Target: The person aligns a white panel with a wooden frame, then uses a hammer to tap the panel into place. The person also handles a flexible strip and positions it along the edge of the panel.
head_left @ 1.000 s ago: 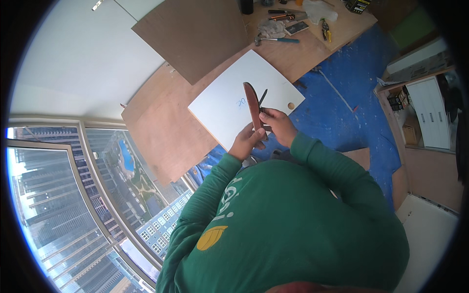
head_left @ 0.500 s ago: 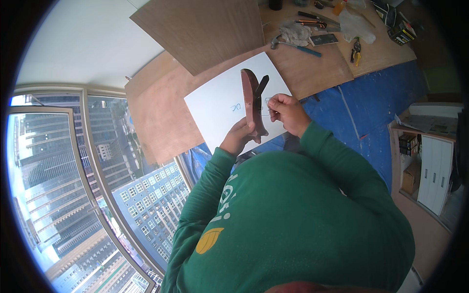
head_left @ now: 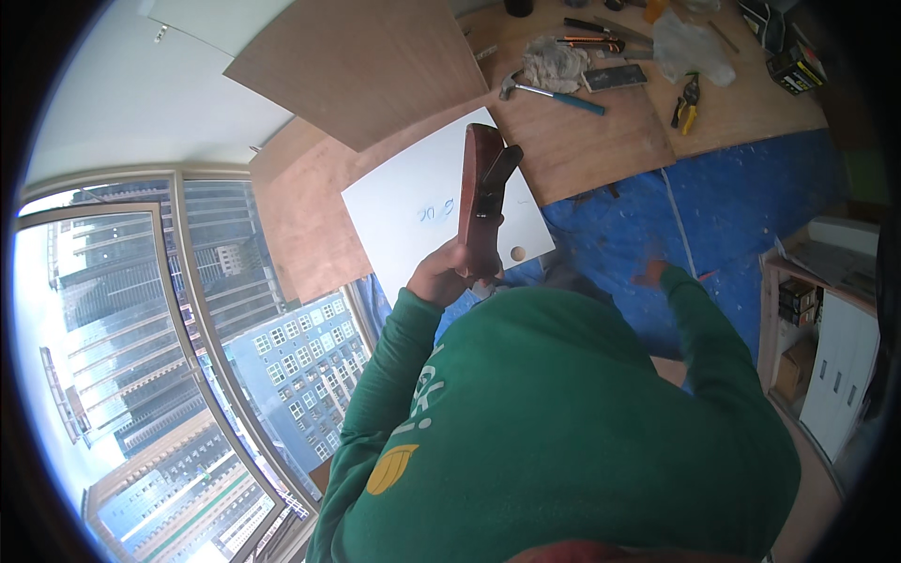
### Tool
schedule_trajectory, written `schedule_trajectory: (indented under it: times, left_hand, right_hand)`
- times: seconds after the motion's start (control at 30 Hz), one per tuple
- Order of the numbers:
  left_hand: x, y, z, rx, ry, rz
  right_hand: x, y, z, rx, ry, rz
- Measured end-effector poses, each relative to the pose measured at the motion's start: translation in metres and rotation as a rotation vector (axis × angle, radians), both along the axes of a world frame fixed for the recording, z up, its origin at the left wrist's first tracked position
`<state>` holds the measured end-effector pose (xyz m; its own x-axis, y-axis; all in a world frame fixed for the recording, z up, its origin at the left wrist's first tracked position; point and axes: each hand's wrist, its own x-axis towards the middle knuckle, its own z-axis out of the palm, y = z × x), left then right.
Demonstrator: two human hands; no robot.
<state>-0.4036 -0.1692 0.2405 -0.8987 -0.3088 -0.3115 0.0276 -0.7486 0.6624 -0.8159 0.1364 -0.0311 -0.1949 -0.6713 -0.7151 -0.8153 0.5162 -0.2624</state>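
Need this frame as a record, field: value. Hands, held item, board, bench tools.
left hand: left hand grips the near end of the held item
right hand: right hand blurred, apart from the held item; contents unclear
held item: long reddish-brown hand plane with black wedge-like part, above the board
board: flat white board, blue handwritten marks, round hole near one corner
bench tools: teal-handled metal claw hammer; yellow-and-black metal snips
floor: blue plastic-looking sheet
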Motion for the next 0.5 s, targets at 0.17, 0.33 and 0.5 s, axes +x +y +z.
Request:
schedule_trajectory:
  times: [0.17,0.33,0.5]
  left_hand:
    - [-0.011,0.011,0.017,-0.083,-0.08,0.015]
    - [-0.028,0.014,0.033,-0.178,-0.139,-0.013]
    - [-0.037,0.012,0.042,-0.18,-0.16,-0.077]
  right_hand:
    - [0.034,-0.073,0.072,-0.019,-0.106,-0.248]
    - [0.086,-0.17,0.243,-0.693,-0.877,-0.431]
    - [0.132,-0.189,0.335,-1.147,-0.664,0.096]
